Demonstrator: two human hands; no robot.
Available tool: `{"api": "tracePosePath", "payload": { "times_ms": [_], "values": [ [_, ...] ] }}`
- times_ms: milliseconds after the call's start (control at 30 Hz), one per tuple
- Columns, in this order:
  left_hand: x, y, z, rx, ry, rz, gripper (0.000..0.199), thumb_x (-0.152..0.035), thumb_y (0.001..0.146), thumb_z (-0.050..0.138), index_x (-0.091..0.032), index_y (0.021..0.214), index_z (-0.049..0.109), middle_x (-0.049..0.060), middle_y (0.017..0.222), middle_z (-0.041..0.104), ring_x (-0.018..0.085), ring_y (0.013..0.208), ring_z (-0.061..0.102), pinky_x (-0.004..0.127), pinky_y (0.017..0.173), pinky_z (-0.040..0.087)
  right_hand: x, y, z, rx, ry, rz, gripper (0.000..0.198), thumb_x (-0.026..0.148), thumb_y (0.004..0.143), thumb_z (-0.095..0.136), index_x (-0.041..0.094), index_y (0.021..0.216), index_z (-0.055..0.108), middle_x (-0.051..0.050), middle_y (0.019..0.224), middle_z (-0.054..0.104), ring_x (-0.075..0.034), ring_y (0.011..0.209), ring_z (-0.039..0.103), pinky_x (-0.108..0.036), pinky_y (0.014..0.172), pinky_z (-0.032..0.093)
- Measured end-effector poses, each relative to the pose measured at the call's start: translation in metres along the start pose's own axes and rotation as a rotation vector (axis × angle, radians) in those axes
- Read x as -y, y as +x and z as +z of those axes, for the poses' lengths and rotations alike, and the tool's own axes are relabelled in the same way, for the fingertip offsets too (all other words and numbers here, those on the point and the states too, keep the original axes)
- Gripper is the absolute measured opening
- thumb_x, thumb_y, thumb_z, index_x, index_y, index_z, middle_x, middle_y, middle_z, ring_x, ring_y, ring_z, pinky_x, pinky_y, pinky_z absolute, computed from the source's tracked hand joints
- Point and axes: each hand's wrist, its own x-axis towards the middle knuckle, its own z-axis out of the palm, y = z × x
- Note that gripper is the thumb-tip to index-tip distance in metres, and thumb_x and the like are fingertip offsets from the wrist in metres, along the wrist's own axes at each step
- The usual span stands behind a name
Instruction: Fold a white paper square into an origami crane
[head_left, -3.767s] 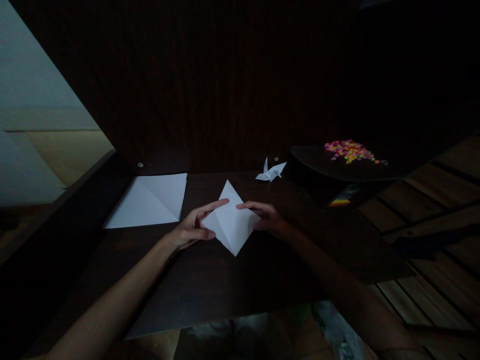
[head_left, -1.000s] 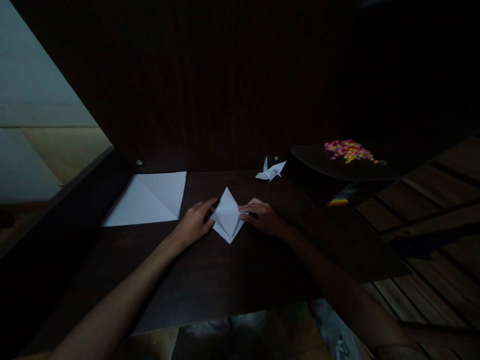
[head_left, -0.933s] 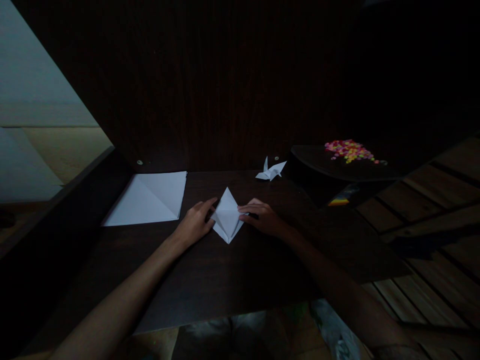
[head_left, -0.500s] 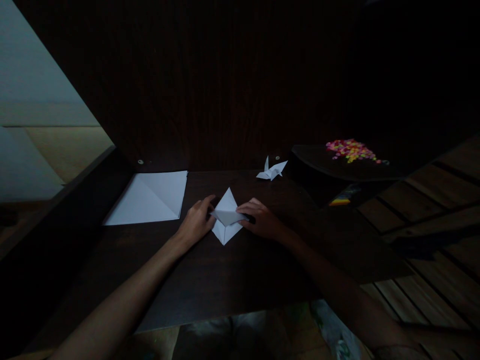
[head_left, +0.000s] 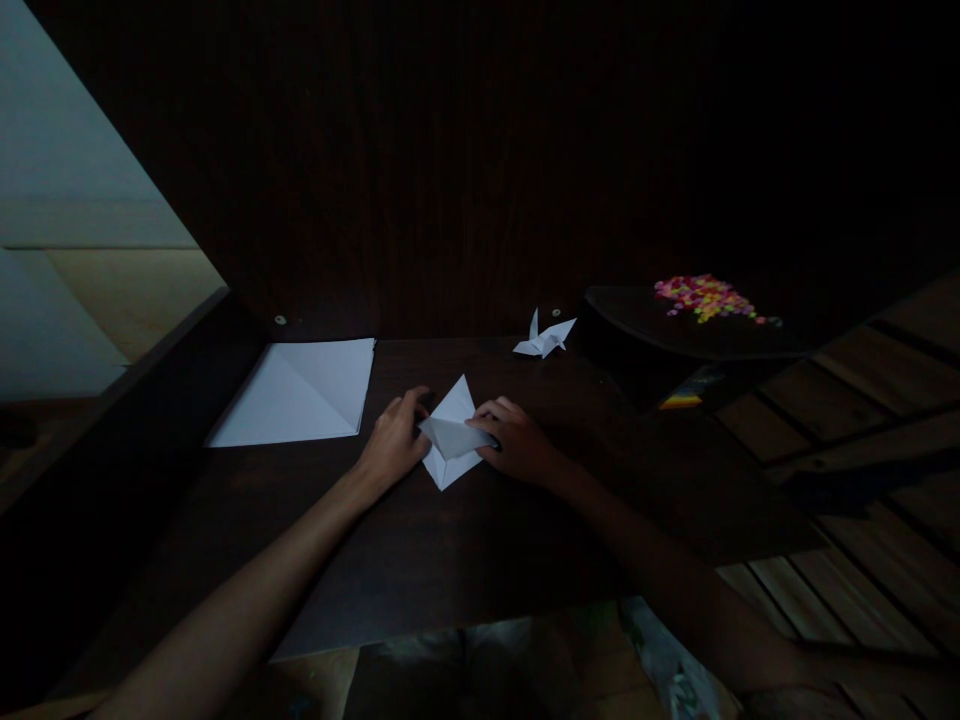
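A folded white sheet of paper (head_left: 454, 438), roughly diamond-shaped with one flap partly raised across its middle, lies on the dark table in front of me. My left hand (head_left: 397, 432) is curled at the paper's left corner, thumb and fingers on its edge. From the other side my right hand (head_left: 516, 438) pinches the right part of the flap, with the thumb on top. Some fingertips of both hands are hidden behind the paper.
A stack of white paper (head_left: 300, 390) with a diagonal crease lies at the left. A folded paper crane (head_left: 546, 338) stands near the back panel. Many small colourful pieces (head_left: 709, 298) lie heaped on a dark corner shelf (head_left: 637, 325) at the right.
The paper has turned slightly, its top point shifting right and its bottom point left. The raised flap leans further toward me. Both hands keep their hold.
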Motion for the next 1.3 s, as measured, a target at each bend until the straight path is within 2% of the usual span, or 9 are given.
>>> {"api": "tracePosePath", "payload": {
  "times_ms": [167, 367, 533, 700, 833, 933, 1033, 1167, 1300],
  "values": [
    [-0.004, -0.001, -0.006, 0.019, -0.008, 0.007, 0.055, -0.011, 0.072, 0.056, -0.017, 0.126, 0.046, 0.006, 0.096, 0.063, 0.023, 0.094, 0.058, 0.038, 0.084, 0.049, 0.000, 0.001, 0.001, -0.027, 0.026, 0.009, 0.024, 0.015, 0.081, 0.062, 0.021, 0.103, 0.069, -0.008, 0.104, 0.061, -0.024, 0.098, 0.050, -0.039, 0.087, 0.043],
    [-0.003, 0.001, -0.006, 0.049, 0.078, 0.081, 0.024, -0.012, 0.072, 0.056, -0.016, 0.094, 0.065, 0.009, 0.092, 0.064, 0.026, 0.094, 0.056, 0.041, 0.085, 0.048, 0.001, 0.001, 0.001, -0.042, 0.042, 0.030, 0.024, 0.013, 0.079, 0.063, 0.019, 0.102, 0.069, -0.008, 0.104, 0.062, -0.024, 0.099, 0.050, -0.039, 0.086, 0.045],
    [-0.003, 0.001, -0.004, 0.026, 0.080, 0.076, 0.024, -0.017, 0.073, 0.057, -0.016, 0.095, 0.066, 0.008, 0.093, 0.061, 0.027, 0.095, 0.055, 0.042, 0.087, 0.047, 0.001, 0.002, 0.003, -0.085, 0.103, 0.063, 0.018, 0.013, 0.079, 0.066, 0.019, 0.095, 0.069, -0.007, 0.100, 0.064, -0.023, 0.098, 0.051, -0.039, 0.086, 0.045],
    [-0.008, 0.000, -0.004, -0.018, 0.090, 0.057, 0.022, -0.034, 0.076, 0.062, -0.017, 0.089, 0.067, 0.009, 0.093, 0.060, 0.028, 0.097, 0.053, 0.044, 0.091, 0.046, 0.003, 0.006, 0.002, -0.154, 0.207, 0.131, 0.005, 0.016, 0.081, 0.064, 0.020, 0.079, 0.066, -0.004, 0.086, 0.066, -0.021, 0.089, 0.053, -0.036, 0.081, 0.044],
    [-0.010, 0.002, -0.003, 0.015, 0.105, -0.008, 0.027, -0.040, 0.080, 0.059, -0.016, 0.084, 0.068, 0.010, 0.095, 0.061, 0.028, 0.097, 0.053, 0.044, 0.092, 0.046, 0.004, 0.008, 0.000, -0.176, 0.254, 0.242, 0.008, 0.018, 0.077, 0.068, 0.020, 0.083, 0.064, -0.002, 0.080, 0.064, -0.018, 0.077, 0.054, -0.032, 0.073, 0.043],
    [-0.010, 0.004, -0.003, 0.048, 0.095, -0.070, 0.028, -0.042, 0.079, 0.060, -0.015, 0.083, 0.069, 0.010, 0.096, 0.063, 0.029, 0.097, 0.054, 0.044, 0.092, 0.046, 0.003, 0.010, -0.002, -0.144, 0.267, 0.347, 0.015, 0.019, 0.072, 0.071, 0.020, 0.085, 0.063, 0.000, 0.076, 0.061, -0.015, 0.070, 0.053, -0.030, 0.069, 0.042],
    [-0.013, 0.004, -0.003, 0.067, 0.087, -0.073, 0.025, -0.039, 0.077, 0.062, -0.015, 0.080, 0.069, 0.010, 0.096, 0.064, 0.030, 0.096, 0.055, 0.045, 0.092, 0.046, 0.002, 0.013, -0.007, -0.092, 0.289, 0.412, 0.019, 0.020, 0.069, 0.072, 0.020, 0.086, 0.063, 0.001, 0.077, 0.061, -0.015, 0.070, 0.054, -0.030, 0.068, 0.042],
    [-0.020, 0.004, -0.005, 0.089, 0.102, -0.093, 0.021, -0.035, 0.077, 0.063, -0.016, 0.083, 0.070, 0.010, 0.097, 0.067, 0.030, 0.097, 0.059, 0.043, 0.090, 0.047, 0.004, 0.017, -0.011, -0.035, 0.296, 0.451, 0.021, 0.020, 0.066, 0.072, 0.019, 0.085, 0.064, 0.001, 0.074, 0.061, -0.015, 0.069, 0.054, -0.028, 0.064, 0.041],
    [-0.029, 0.003, -0.005, 0.112, 0.112, -0.184, 0.025, -0.033, 0.079, 0.061, -0.015, 0.094, 0.069, 0.011, 0.091, 0.070, 0.030, 0.087, 0.065, 0.040, 0.082, 0.051, 0.006, 0.017, -0.011, 0.013, 0.308, 0.447, 0.022, 0.023, 0.067, 0.072, 0.019, 0.087, 0.064, -0.002, 0.082, 0.066, -0.018, 0.076, 0.057, -0.029, 0.067, 0.043]
  ]
}}
